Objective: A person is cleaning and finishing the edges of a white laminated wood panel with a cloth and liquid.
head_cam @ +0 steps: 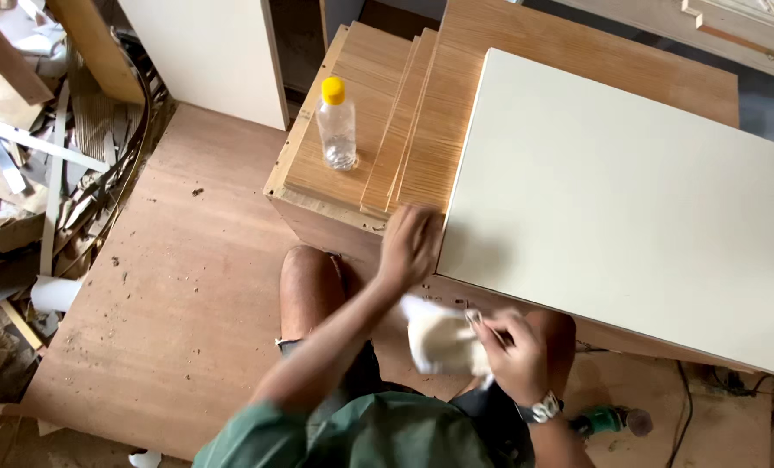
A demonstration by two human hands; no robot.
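Left hand (410, 245) blurred, resting at near corner of cream laminate panel (630, 191), grip impossible to tell. Right hand (515, 348) closed around bunched white cloth (439, 340), below panel's front edge. Open plywood floor (188, 286) to the left. Clear plastic bottle (337, 124), yellow-capped, upright on stacked wood-grain boards (378, 113).

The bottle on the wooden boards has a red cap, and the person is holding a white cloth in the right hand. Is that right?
Not quite. The head view shows the clear bottle has a yellow cap, not red. The rest holds: it stands on the wooden boards, and the right hand holds a white cloth.
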